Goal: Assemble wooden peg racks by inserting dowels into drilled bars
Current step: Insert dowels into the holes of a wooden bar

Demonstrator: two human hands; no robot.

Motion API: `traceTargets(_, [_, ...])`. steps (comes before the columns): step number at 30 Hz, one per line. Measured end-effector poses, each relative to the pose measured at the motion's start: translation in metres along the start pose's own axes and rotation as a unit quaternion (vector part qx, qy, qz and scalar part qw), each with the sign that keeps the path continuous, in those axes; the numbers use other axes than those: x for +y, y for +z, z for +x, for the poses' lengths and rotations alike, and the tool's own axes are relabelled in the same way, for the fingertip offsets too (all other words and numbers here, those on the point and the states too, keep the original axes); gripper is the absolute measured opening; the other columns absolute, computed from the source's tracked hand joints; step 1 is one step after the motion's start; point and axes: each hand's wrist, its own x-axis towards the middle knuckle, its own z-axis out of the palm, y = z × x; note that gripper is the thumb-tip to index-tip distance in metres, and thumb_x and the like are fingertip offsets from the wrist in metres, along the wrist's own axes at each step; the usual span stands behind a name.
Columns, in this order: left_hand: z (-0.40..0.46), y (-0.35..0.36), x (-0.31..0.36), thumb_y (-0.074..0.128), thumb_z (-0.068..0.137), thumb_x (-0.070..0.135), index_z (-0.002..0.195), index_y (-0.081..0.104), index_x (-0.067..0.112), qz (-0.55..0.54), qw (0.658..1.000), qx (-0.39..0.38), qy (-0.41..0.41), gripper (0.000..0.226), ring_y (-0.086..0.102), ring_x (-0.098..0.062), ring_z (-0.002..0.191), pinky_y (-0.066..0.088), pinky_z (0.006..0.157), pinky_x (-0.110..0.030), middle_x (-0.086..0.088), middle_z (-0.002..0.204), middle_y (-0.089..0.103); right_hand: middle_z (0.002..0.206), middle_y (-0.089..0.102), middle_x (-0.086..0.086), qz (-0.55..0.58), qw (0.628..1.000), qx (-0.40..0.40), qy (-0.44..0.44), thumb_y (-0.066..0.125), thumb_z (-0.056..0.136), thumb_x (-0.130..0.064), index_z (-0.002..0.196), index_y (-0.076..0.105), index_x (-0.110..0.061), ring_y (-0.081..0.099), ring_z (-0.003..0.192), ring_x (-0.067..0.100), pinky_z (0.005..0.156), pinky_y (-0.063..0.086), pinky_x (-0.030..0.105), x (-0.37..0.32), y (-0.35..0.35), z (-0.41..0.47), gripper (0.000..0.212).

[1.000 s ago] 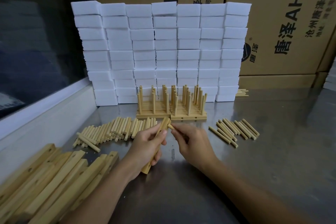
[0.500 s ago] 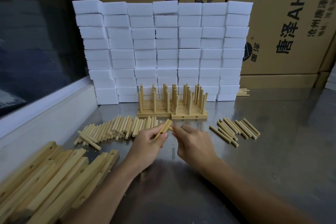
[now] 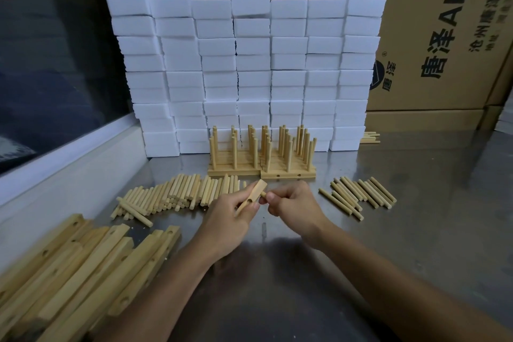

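Since half a second back, both hands are sitting a touch nearer the finished racks (image 3: pixel 262 164), and the bar's drilled hole is now turning into view. Left hand (image 3: pixel 230 219) is gripping a drilled bar (image 3: pixel 249 197), fingers curling round it, far end tilting up toward the racks. Right hand (image 3: pixel 294 207) is pinching a short dowel (image 3: pixel 263 195) between thumb and fingertips, its tip lying just beside the bar near the hole; whether it is entering cannot be told. Finished racks are standing upright on the steel counter (image 3: pixel 416 203), just behind the hands, backing against a wall of white foam blocks (image 3: pixel 249 69). Loose dowels (image 3: pixel 172 194) are lying heaped left of the racks, a smaller batch of dowels (image 3: pixel 358 194) right of them. Spare drilled bars (image 3: pixel 83 264) are piling well left and nearer than the racks. Cardboard cartons (image 3: pixel 430 36) are standing behind the foam.
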Motion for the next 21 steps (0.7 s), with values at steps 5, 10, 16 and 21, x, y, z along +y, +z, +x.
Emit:
traceTargets(5, [0.0,0.006,0.004,0.057,0.1,0.024,0.141,0.051,0.034,-0.022,1.0,0.013,-0.016,0.043,0.055,0.008,0.073,0.043,0.069,-0.006,0.032,0.089,0.067,0.066,0.064,0.001,-0.302,0.923,0.064,-0.229,0.059,0.091,-0.009,0.09,0.07,-0.013,0.056,0.056,0.016,0.049,0.038,0.028,0.006,0.003,-0.01,0.012])
traceTargets(10, [0.002,0.004,0.011,0.054,0.101,0.024,0.143,0.05,0.03,-0.026,1.0,0.017,0.003,0.043,0.06,0.011,0.093,0.044,0.07,-0.007,0.028,0.11,0.065,0.067,0.057,-0.007,-0.401,0.891,0.131,-0.166,0.057,0.085,-0.018,0.085,0.057,-0.022,0.046,0.056,0.016,0.045,0.025,0.024,-0.006,0.012,-0.01,0.004])
traceTargets(16, [0.0,0.0,0.012,0.057,0.1,0.023,0.144,0.049,0.027,0.001,0.999,0.023,0.031,0.045,0.05,0.025,0.08,0.035,0.074,0.005,0.027,0.104,0.055,0.049,0.049,-0.011,-0.132,0.991,-0.003,-0.015,0.043,0.099,-0.018,0.067,0.058,-0.019,0.043,0.046,0.004,0.051,0.034,0.026,-0.023,-0.003,-0.003,0.036])
traceTargets(21, [-0.003,0.005,0.011,0.057,0.1,0.023,0.142,0.049,0.034,-0.019,0.999,0.013,0.023,0.044,0.044,0.003,0.083,0.038,0.069,-0.005,0.022,0.094,0.057,0.056,0.046,-0.003,-0.051,0.996,-0.065,0.039,0.04,0.104,-0.019,0.075,0.064,-0.013,0.035,0.044,0.004,0.046,0.032,0.018,-0.023,-0.012,0.0,0.038])
